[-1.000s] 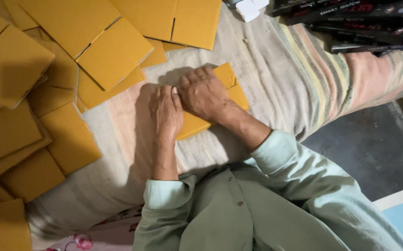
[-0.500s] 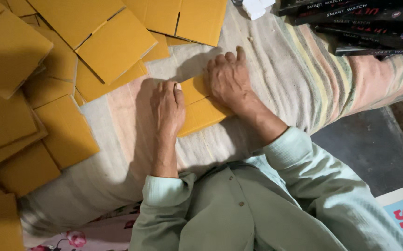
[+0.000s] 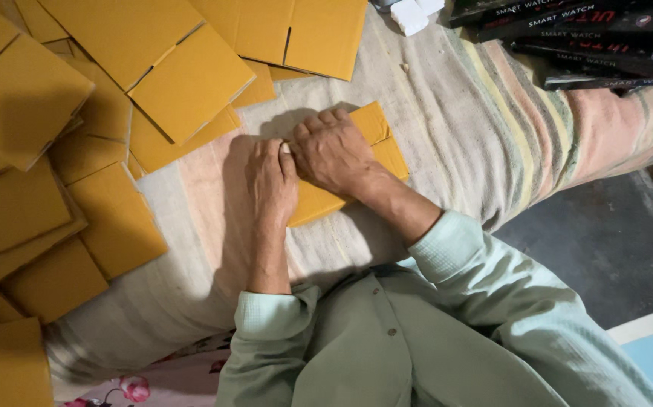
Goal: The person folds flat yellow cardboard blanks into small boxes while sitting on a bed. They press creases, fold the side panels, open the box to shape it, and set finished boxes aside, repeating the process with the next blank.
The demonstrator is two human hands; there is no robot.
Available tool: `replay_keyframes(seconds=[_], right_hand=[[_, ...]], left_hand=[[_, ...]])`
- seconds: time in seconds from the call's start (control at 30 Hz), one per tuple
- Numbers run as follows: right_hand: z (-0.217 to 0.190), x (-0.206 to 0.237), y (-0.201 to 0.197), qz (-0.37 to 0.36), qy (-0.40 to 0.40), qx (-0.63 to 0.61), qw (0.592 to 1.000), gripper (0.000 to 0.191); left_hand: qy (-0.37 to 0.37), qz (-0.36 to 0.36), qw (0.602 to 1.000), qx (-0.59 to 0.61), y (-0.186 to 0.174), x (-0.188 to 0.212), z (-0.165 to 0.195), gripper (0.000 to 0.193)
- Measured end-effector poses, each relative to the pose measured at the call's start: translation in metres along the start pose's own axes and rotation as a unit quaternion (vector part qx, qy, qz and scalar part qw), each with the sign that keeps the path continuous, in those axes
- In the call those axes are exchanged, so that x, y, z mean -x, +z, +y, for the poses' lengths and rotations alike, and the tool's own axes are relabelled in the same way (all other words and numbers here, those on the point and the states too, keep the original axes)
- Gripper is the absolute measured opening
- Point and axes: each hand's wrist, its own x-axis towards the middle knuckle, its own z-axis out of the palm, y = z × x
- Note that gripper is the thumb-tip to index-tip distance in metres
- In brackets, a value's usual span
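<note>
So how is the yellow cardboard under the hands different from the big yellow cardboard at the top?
The cardboard under the hands is mostly covered, pressed by the left hand and right hand; the big cardboard at the top lies untouched. The pressed one lies alone on the striped cloth; the top one overlaps other sheets. Both are flat, yellow-brown, with slits.

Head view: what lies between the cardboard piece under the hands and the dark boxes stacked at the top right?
Only bare striped cloth. Nothing rests on it between the flat cardboard piece and the stack of dark boxes.
</note>
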Motion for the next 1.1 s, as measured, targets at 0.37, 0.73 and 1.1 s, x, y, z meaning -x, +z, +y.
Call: replay_keyframes(seconds=[0.37, 0.73, 1.1], right_hand=[[0.024, 0.014, -0.001, 0.031, 0.079, 0.025, 0.996, 0.031], [0.005, 0.010, 0.000, -0.018, -0.005, 0.128, 0.992, 0.026], [0.019, 0.014, 0.007, -0.027, 0.087, 0.067, 0.994, 0.037]], left_hand=[[0.031, 0.017, 0.999, 0.040, 0.001, 0.003, -0.002, 0.025], [-0.009, -0.044, 0.998, -0.048, 0.003, 0.002, -0.001, 0.025], [0.024, -0.021, 0.999, -0.020, 0.003, 0.006, -0.008, 0.027]])
